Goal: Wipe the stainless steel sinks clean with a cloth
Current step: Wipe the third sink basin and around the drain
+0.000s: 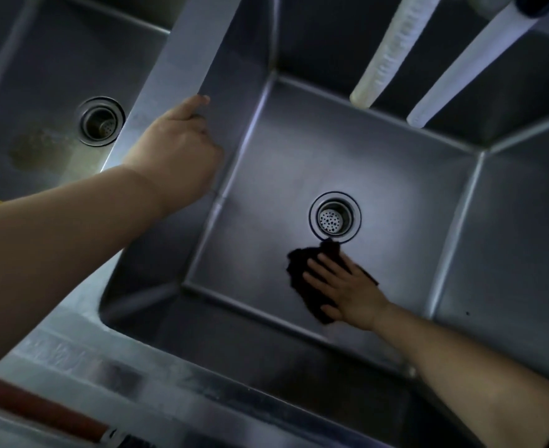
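Observation:
A deep stainless steel sink fills the middle of the head view, with a round strainer drain in its floor. A dark cloth lies flat on the sink floor just below the drain. My right hand presses on the cloth with straight, spread fingers. My left hand grips the steel divider between the two basins, its fingers curled over the edge. A second sink lies to the left, with its own drain and a brownish stain on its floor.
Two pale tubes hang down over the back right of the middle sink. The front rim runs along the bottom. A red-brown bar crosses the lower left corner.

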`<state>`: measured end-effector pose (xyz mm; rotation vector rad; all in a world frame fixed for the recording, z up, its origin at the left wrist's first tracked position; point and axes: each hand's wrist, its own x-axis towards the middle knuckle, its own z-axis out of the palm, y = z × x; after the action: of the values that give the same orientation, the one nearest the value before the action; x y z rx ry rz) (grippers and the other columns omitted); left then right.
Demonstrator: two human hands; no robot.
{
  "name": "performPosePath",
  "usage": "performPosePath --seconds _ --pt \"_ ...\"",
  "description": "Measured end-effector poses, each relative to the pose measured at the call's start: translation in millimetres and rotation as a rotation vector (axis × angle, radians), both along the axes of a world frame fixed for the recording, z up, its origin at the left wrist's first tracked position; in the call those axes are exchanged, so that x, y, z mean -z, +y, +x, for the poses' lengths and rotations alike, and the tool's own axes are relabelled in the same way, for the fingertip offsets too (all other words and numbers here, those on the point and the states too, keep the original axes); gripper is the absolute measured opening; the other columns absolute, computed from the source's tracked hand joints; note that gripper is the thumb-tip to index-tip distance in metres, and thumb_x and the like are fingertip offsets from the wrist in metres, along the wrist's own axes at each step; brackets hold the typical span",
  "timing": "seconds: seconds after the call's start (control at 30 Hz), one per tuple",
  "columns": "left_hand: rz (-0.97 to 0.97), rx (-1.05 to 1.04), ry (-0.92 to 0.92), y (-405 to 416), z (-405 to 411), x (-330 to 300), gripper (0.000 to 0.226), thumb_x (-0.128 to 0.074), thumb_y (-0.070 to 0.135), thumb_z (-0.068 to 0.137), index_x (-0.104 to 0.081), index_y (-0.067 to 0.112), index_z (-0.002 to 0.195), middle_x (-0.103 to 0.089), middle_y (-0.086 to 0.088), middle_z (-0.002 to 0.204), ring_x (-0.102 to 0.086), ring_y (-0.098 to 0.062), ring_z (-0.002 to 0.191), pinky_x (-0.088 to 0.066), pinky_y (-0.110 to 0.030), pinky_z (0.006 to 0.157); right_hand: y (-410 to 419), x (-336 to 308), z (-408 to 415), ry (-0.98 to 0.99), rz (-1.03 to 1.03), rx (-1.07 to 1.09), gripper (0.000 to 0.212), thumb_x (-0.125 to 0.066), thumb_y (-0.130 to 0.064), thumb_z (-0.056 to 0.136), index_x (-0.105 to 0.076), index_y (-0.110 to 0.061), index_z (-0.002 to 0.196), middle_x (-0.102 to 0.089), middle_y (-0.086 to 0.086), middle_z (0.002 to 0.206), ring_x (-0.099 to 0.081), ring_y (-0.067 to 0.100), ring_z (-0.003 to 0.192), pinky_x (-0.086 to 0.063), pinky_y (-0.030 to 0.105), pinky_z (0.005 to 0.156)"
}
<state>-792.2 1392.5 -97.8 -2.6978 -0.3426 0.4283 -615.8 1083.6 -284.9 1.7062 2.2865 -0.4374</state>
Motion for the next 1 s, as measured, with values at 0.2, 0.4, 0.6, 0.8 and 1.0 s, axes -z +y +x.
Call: performPosePath --seconds 0.2,0.4,0.6,0.8,1.0 --pt "-0.015 0.023 -0.051 0 1 -1 0.016 -0.053 0.006 0.077 -0.067 0.007 0.071 -0.066 -0.018 0.069 -0.059 -0.033 0.077 -0.013 -0.038 0.118 -7 0 60 -0.124 -0.045 0.556 0.081 -0.048 -0.046 0.088 0.001 -0.020 0.147 -0.006 0.010 0.159 0.013 0.023 0.142 0.014 0.043 0.113" --pt "-0.037 0.049 -0.124 -1 2 2 0.017 -0.051 0.003 0.075 -0.066 0.001 0.067 -0.062 -0.022 0.063 -0.058 -0.037 0.072 -0.017 -0.040 0.116 -44 2 33 -0.148 -0.169 0.799 0.078 -0.035 -0.045 0.094 0.020 -0.017 0.143 0.020 0.011 0.154 0.033 0.025 0.136 0.026 0.048 0.108" --pt "-0.035 0.076 -0.139 -1 2 2 0.024 -0.043 0.009 0.072 -0.064 0.001 0.064 -0.060 -0.023 0.060 -0.057 -0.036 0.068 -0.019 -0.042 0.115 -60 -13 -18 -0.020 -0.172 0.273 0.081 -0.071 -0.051 0.071 -0.046 -0.012 0.138 -0.040 0.018 0.145 -0.035 0.039 0.133 -0.018 0.063 0.108" --pt "-0.056 0.069 -0.114 -1 3 0 0.023 -0.045 0.011 0.069 -0.064 0.001 0.062 -0.060 -0.022 0.060 -0.059 -0.037 0.071 -0.022 -0.046 0.113 -85 -20 -5 -0.031 -0.351 0.320 0.078 -0.037 -0.055 0.092 0.005 -0.020 0.147 0.010 0.010 0.155 0.024 0.030 0.140 0.022 0.051 0.108" --pt "-0.074 0.073 -0.133 0 4 1 0.021 -0.047 0.012 0.067 -0.062 0.001 0.058 -0.059 -0.021 0.056 -0.059 -0.037 0.067 -0.025 -0.047 0.108 -59 -7 44 -0.088 -0.352 0.945 0.085 -0.033 -0.056 0.093 0.023 -0.015 0.143 0.029 0.008 0.152 0.030 0.028 0.139 0.021 0.050 0.108"
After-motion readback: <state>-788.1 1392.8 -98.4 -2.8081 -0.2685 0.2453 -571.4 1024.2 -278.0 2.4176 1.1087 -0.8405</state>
